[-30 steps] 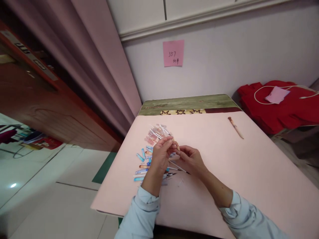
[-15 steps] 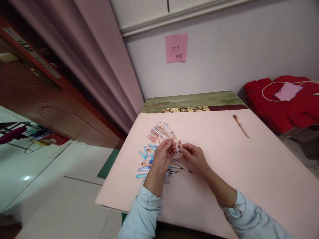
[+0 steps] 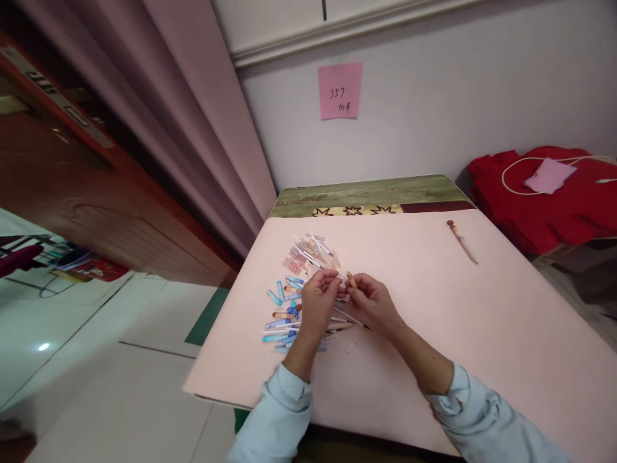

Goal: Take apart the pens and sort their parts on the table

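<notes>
My left hand and my right hand meet above a pink table sheet, fingertips close together. The right hand pinches a small tan pen part that sticks up from its fingers. The left hand's fingers are curled and pinch something thin and white that I cannot name. Under and left of the hands lies a heap of pen parts: blue caps, pinkish barrels and thin white refills. Light-blue sleeves cover both forearms.
A single assembled tan pen lies far right on the sheet. Beyond the sheet shows a green patterned tabletop. A pink sticky note hangs on the wall. Red cloth with a white cord lies at right; curtain and wooden door at left.
The view shifted slightly. The hands stayed together over the heap, and the tan part in the right hand's fingers now shows more clearly beside the left fingertips.
</notes>
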The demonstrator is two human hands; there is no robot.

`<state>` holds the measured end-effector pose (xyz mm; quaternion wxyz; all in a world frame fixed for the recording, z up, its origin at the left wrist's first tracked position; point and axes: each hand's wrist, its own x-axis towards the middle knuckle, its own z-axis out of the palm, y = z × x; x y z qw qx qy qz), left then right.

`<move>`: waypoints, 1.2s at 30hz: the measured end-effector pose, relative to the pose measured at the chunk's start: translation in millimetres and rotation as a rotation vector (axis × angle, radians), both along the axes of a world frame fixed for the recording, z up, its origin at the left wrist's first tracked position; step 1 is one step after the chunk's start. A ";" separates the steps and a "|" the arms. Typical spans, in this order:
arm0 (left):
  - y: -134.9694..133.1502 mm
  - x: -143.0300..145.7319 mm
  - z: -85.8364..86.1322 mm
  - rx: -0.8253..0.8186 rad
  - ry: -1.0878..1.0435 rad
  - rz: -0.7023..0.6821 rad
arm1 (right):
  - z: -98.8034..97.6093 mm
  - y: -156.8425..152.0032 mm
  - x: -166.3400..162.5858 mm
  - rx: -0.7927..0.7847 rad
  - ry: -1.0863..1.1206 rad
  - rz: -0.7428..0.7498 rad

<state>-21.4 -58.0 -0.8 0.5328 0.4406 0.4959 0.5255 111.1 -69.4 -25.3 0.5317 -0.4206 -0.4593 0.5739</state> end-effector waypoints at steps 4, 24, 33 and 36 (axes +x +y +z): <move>-1.6 1.8 -10.8 0.071 0.147 0.007 | -6.6 2.6 2.7 -0.045 -0.016 -0.013; -13.6 12.0 3.9 -0.088 0.055 -0.001 | -1.0 2.4 7.0 0.064 -0.153 -0.135; -13.1 3.0 13.4 -0.234 -0.145 0.025 | -2.6 1.2 3.1 0.054 -0.073 -0.069; -14.3 0.1 14.3 -0.216 -0.109 0.004 | -1.5 0.5 2.1 0.079 -0.116 -0.051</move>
